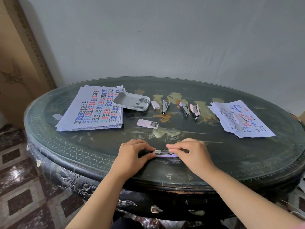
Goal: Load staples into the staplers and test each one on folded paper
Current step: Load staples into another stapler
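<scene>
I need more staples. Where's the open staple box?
In the head view, the open staple box lies mid-table, just right of the big paper stack.

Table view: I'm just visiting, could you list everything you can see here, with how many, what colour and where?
table: one, dark, oval, fills the view
left papers: one stack, white with coloured writing, far left
right papers: one smaller pile, same look, far right
tray: one, pale grey, overlapping the left papers' right edge
staples: loose clumps, grey, in the tray
boxes: three, pink-white; beside the tray, an open one nearer, one on the right papers
idle staplers: three, blue, purple, pink, in a row mid-table
held stapler: one, purple and metal, near edge
left hand: grips its left end
right hand: pinches its top
</scene>
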The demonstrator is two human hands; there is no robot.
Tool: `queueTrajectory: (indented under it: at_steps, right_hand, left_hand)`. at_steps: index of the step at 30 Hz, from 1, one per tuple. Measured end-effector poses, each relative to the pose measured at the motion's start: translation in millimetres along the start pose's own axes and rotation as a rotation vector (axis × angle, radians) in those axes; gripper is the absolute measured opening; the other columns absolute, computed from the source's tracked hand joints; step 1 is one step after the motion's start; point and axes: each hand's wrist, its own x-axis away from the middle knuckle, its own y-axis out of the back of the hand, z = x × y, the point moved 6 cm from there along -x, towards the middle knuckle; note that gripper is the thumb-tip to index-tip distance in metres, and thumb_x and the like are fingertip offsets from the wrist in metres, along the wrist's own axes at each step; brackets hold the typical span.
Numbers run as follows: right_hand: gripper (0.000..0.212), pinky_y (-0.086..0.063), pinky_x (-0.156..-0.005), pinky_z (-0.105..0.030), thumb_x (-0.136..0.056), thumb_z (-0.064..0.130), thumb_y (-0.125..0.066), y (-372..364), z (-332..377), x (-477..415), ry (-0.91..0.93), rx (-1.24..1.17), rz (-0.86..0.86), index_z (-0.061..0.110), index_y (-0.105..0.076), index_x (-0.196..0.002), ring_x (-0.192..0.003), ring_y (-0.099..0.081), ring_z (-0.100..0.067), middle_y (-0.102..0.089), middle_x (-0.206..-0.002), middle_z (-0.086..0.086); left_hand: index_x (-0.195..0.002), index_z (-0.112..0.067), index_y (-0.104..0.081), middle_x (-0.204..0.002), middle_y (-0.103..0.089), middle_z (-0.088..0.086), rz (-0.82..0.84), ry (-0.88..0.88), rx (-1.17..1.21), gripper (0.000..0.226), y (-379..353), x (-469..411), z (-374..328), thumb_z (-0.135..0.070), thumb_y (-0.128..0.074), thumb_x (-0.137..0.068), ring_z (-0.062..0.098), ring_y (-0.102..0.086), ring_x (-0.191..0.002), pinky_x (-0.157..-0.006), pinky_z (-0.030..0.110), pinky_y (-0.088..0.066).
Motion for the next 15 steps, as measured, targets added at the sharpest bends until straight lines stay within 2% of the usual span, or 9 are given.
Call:
queueTrajectory:
  at_steps: [2, 5, 7, 10, 13, 15]
  right_hand:
    - [0.024, -0.040, -0.065, -0.005, -0.076, 0.016, -0.079, -7, 0, 1, 0.045, 0.039, 0.020, 0.034, -0.077, -0.092, -0.070, -0.056, -0.002, -0.060, -0.074, 0.012]
    - [0.024, -0.045, -0.068, -0.011, -0.079, 0.015, -0.076, -9, 2, 2, 0.136, 0.067, 0.041, 0.030, -0.077, -0.098, -0.075, -0.055, -0.005, -0.068, -0.076, 0.010]
    - [0.024, -0.048, -0.074, -0.017, -0.082, 0.013, -0.072, -10, 2, 7, 0.203, 0.079, 0.081, 0.026, -0.076, -0.102, -0.080, -0.057, -0.005, -0.071, -0.083, 0.013]
    - [0.026, -0.047, -0.084, -0.020, -0.087, 0.020, -0.062, -11, 1, 12, 0.259, 0.137, 0.147, 0.027, -0.073, -0.110, -0.090, -0.058, -0.006, -0.069, -0.098, 0.014]
    - [0.032, -0.041, -0.091, -0.019, -0.088, 0.028, -0.057, -17, 1, 14, 0.288, 0.235, 0.220, 0.033, -0.067, -0.118, -0.096, -0.055, -0.007, -0.062, -0.101, 0.014]
    - [0.036, -0.039, -0.093, -0.017, -0.087, 0.032, -0.057, -16, 0, 15, 0.225, 0.194, 0.240, 0.036, -0.063, -0.123, -0.100, -0.053, -0.004, -0.058, -0.105, 0.015]
  left_hand:
    - [-0.088, -0.036, -0.072, -0.089, -0.065, -0.028, -0.002, -0.005, -0.006, 0.026, 1, 0, -2, -0.055, -0.061, -0.075, -0.001, -0.059, -0.090, -0.084, 0.039, -0.050]
    - [-0.090, -0.037, -0.072, -0.090, -0.066, -0.026, -0.003, -0.011, -0.007, 0.028, 2, 1, -4, -0.057, -0.059, -0.075, -0.001, -0.060, -0.090, -0.084, 0.039, -0.050]
    - [-0.090, -0.037, -0.072, -0.090, -0.066, -0.026, -0.004, -0.007, -0.006, 0.028, 2, 1, -4, -0.057, -0.059, -0.075, -0.001, -0.060, -0.090, -0.084, 0.039, -0.050]
    - [-0.090, -0.037, -0.072, -0.090, -0.066, -0.026, -0.002, -0.008, -0.008, 0.027, 2, 1, -4, -0.056, -0.060, -0.075, 0.000, -0.060, -0.090, -0.084, 0.039, -0.050]
    - [-0.090, -0.036, -0.073, -0.090, -0.066, -0.025, 0.003, -0.014, -0.021, 0.024, 3, 1, -4, -0.053, -0.063, -0.076, -0.001, -0.059, -0.090, -0.085, 0.038, -0.050]
    - [-0.090, -0.036, -0.073, -0.090, -0.066, -0.025, -0.001, -0.018, -0.023, 0.024, 3, 1, -5, -0.053, -0.064, -0.076, 0.000, -0.060, -0.090, -0.084, 0.038, -0.050]
